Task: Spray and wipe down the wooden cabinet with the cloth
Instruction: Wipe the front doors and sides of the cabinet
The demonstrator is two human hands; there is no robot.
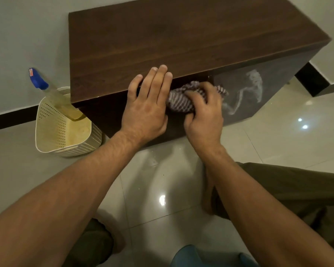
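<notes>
A low dark wooden cabinet (pixel 181 35) stands against the wall. My left hand (pixel 148 105) lies flat over its top front edge, fingers straight. My right hand (pixel 202 114) grips a bunched striped cloth (pixel 181 99) and presses it against the cabinet's front face just below the top edge. White foamy spray streaks (pixel 253 87) run down the front to the right of the cloth. A spray bottle (pixel 46 89) with a blue trigger head stands in a cream perforated basket (pixel 52 132) on the floor, left of the cabinet.
Glossy pale floor tiles (pixel 172 180) surround the cabinet, with a dark skirting strip along the wall. My knees in olive trousers show at the bottom and right. A blue object (pixel 201 257) sits at the bottom edge.
</notes>
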